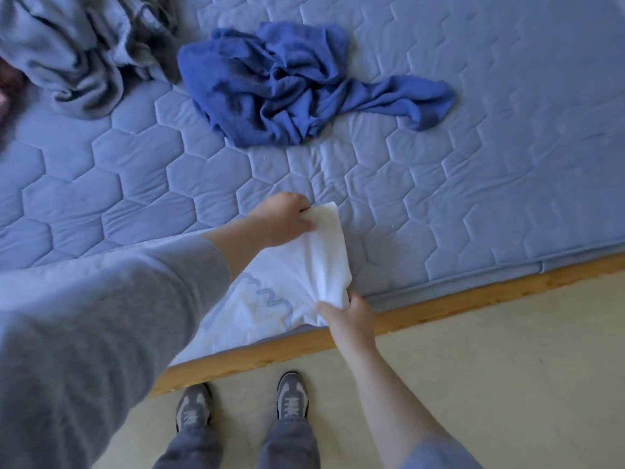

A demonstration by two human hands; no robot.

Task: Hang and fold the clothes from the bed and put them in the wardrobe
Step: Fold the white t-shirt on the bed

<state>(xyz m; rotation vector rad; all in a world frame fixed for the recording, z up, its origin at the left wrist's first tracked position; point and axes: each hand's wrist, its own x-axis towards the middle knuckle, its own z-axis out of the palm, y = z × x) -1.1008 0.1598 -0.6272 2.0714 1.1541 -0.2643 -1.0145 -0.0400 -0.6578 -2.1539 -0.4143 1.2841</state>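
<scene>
**white top (270, 299): held edge runs near-to-far, body lies left**

the white top sits on the near edge of the mattress (473, 164), right by the wooden bed frame (439, 299). my left hand (287, 220) pinches its far corner, my right hand (353, 314) grips the bunched near end, fingers curled round cloth on both. so the held edge runs near-to-far and the rest of the top, wavy blue print included, lies left of both grips, partly under my left forearm. my guess is the fold goes leftward over the print. blue garment (280, 86) and grey garment (67, 52) lie crumpled farther up the bed.
</scene>
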